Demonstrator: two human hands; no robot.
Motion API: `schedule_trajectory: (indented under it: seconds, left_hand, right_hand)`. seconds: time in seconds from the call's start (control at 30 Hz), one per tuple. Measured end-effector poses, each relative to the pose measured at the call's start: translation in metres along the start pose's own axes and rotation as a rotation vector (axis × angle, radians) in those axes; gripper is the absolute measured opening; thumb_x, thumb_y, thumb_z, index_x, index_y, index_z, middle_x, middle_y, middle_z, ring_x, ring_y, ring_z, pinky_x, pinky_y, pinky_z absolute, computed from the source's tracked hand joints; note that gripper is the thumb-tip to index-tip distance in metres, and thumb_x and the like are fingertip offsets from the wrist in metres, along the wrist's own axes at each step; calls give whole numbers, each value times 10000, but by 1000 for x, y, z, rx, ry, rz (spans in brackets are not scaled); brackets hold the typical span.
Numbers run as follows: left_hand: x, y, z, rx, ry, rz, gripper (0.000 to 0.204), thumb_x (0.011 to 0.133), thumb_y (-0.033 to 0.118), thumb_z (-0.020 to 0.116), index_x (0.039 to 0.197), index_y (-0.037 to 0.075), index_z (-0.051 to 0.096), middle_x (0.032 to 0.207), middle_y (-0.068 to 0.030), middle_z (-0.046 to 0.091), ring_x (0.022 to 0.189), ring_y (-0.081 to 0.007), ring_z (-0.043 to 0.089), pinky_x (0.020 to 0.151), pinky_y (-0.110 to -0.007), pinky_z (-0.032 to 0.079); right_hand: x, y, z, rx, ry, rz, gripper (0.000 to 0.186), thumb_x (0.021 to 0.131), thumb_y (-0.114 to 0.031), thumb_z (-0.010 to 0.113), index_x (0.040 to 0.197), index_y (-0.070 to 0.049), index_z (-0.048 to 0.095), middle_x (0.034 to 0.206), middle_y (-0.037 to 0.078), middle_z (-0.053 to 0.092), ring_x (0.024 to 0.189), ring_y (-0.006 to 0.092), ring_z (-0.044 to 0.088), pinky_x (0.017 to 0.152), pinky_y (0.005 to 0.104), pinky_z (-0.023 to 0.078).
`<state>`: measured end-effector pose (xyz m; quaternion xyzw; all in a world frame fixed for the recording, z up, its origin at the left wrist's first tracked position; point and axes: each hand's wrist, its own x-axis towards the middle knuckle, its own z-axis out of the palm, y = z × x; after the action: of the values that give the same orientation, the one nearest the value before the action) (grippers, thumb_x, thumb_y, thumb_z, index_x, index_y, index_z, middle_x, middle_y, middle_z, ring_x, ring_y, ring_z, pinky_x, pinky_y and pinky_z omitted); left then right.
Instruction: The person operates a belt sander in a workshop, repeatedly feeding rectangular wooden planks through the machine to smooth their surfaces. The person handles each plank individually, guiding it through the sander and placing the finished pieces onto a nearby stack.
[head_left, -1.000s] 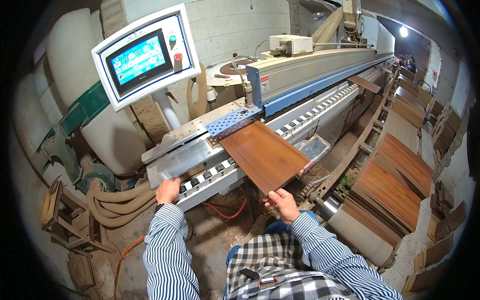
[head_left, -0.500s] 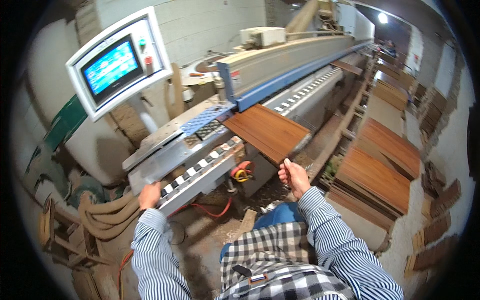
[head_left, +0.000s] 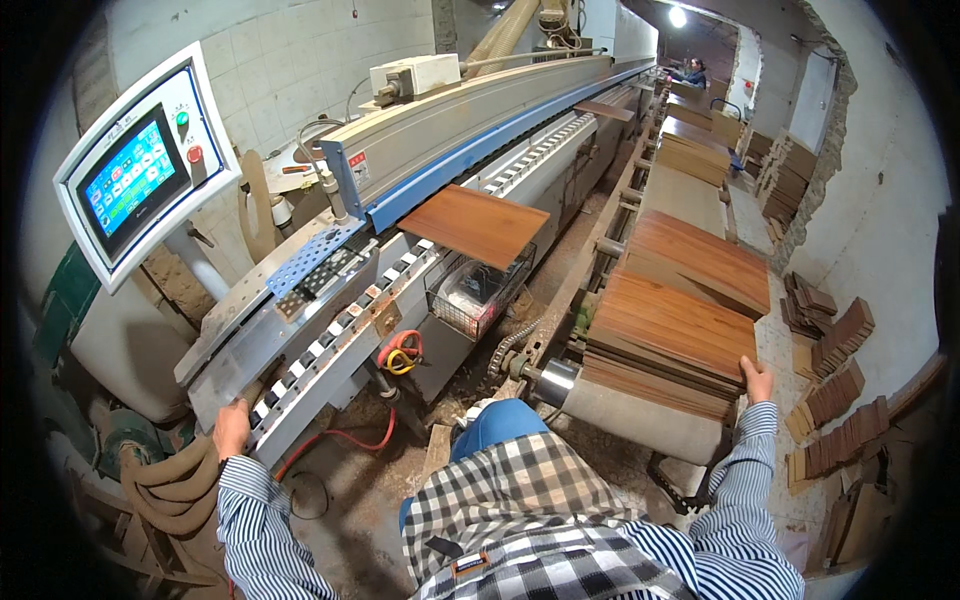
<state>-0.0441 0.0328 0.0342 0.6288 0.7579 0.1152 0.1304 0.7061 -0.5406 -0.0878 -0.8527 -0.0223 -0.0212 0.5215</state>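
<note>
My left hand (head_left: 231, 428) rests at the near end of a long edge-banding machine (head_left: 470, 120), against its metal infeed edge beside the roller track (head_left: 335, 345). Its fingers are mostly hidden. At the near right corner of a stack of reddish-brown wood-grain boards (head_left: 668, 322), my right hand (head_left: 757, 380) is closed on the edge of a board, thumb near the top face. One separate wood-grain panel (head_left: 475, 226) lies partly under the machine's blue-edged beam and juts out toward the conveyor side. Neither hand touches that panel.
A control screen (head_left: 133, 180) on a post stands at the left. Further board stacks (head_left: 693, 155) line the roller conveyor (head_left: 640, 410), and small wood bundles (head_left: 842, 335) lie by the right wall. Coiled hose (head_left: 180, 485) sits lower left. Another person (head_left: 692, 72) is far off.
My right hand has moved from beside the panel's near corner to the board stack on the right. The panel has slid farther along the machine. My view has turned right.
</note>
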Motion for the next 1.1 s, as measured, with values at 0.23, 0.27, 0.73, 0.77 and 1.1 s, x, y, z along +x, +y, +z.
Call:
schedule_trajectory:
  seconds: [0.23,0.27,0.73,0.77,1.1]
  left_hand:
    - [-12,-7,-9,9,23,-22,500,831,422,447,1032,9,643,1079,-269,590,1059,-420,540,895,-446,413]
    - [-13,-7,-9,9,16,-29,498,832,424,448,1035,13,643,1081,-267,590,1059,-419,541,894,-446,413]
    - [-17,4,-12,-3,36,-22,501,841,413,468,1060,-9,627,1090,-263,590,1061,-408,544,891,-445,417]
    - [-18,6,-11,-7,38,-21,493,842,412,463,1061,2,630,1092,-257,591,1061,-406,545,891,-444,418]
    - [-12,-1,-7,106,4,4,443,860,424,408,1125,142,623,1108,-193,606,1055,-386,557,898,-463,433]
  right_hand:
    - [-19,-4,-7,385,-79,317,420,817,-264,658,1178,-74,562,1064,38,618,812,167,583,722,293,448]
    - [-22,4,-13,459,-114,324,341,811,-262,657,1118,-134,581,976,9,613,687,154,552,599,239,411]
    - [-173,-31,-30,886,-422,422,471,712,-158,690,1148,-104,520,1028,74,620,845,238,619,580,381,553]
    - [-177,-30,-25,891,-538,355,536,708,-145,683,1206,-96,492,1084,79,612,913,252,616,628,413,558]
    - [-231,-108,125,1069,-939,353,564,696,15,594,1242,23,450,1143,121,578,1074,268,551,956,402,433]
